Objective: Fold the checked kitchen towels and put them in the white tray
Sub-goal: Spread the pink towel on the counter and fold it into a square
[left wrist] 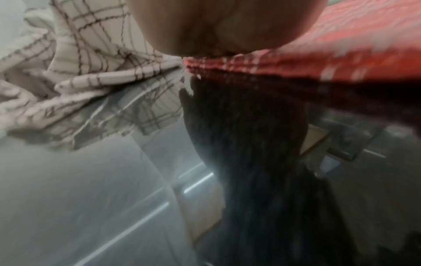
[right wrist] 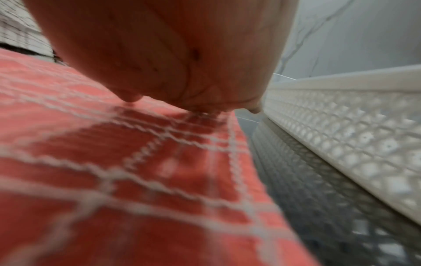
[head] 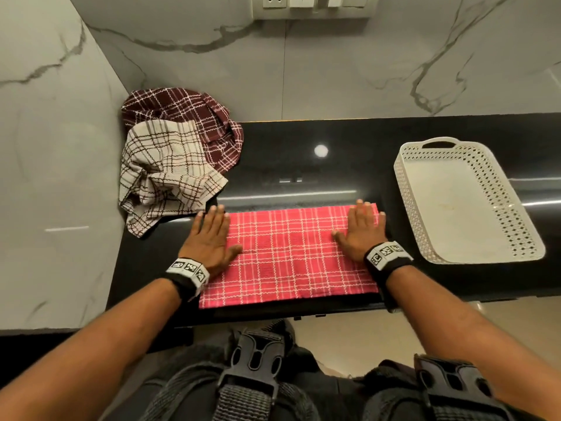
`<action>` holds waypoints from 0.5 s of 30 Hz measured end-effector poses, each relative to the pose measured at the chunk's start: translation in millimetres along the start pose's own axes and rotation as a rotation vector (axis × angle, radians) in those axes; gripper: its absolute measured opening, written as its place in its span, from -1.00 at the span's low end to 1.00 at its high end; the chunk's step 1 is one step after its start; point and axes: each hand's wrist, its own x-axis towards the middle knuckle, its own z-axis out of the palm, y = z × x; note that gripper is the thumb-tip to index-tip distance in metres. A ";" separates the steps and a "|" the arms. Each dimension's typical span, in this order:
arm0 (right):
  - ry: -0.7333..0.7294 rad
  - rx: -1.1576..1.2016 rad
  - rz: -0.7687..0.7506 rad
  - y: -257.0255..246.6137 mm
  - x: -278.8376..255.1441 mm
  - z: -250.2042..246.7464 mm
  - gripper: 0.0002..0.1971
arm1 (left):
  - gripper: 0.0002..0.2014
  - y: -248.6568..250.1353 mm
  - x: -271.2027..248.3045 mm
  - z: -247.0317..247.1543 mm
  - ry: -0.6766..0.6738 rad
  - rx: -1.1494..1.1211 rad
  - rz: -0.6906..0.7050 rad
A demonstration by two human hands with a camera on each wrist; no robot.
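Both grips, left hand (head: 209, 238) and right hand (head: 361, 227), are pressed flat, fingers straight, on the red towel's (head: 291, 256) ends by the tabletop's (head: 303, 165) front edge.

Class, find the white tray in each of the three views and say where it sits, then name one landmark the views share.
Head: white tray at right on the black counter, apart from the red towel.
Left wrist: not in view.
Right wrist: its perforated wall runs along the right, beyond the towel's edge.
Shared landmark: the red towel, under both hands in all three views.
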 end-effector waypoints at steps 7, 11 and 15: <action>-0.110 0.002 -0.352 -103.5 -29.4 22.0 -0.27 | -0.18 99.9 12.4 -11.4 -0.072 0.012 0.290; -0.109 -0.020 -0.244 -47.6 -28.3 29.9 -0.09 | -0.21 77.7 -18.9 9.9 -0.037 -0.056 0.173; -0.087 0.023 -0.047 31.4 -41.7 35.0 -0.03 | -0.15 27.6 -52.5 27.3 -0.039 -0.111 0.021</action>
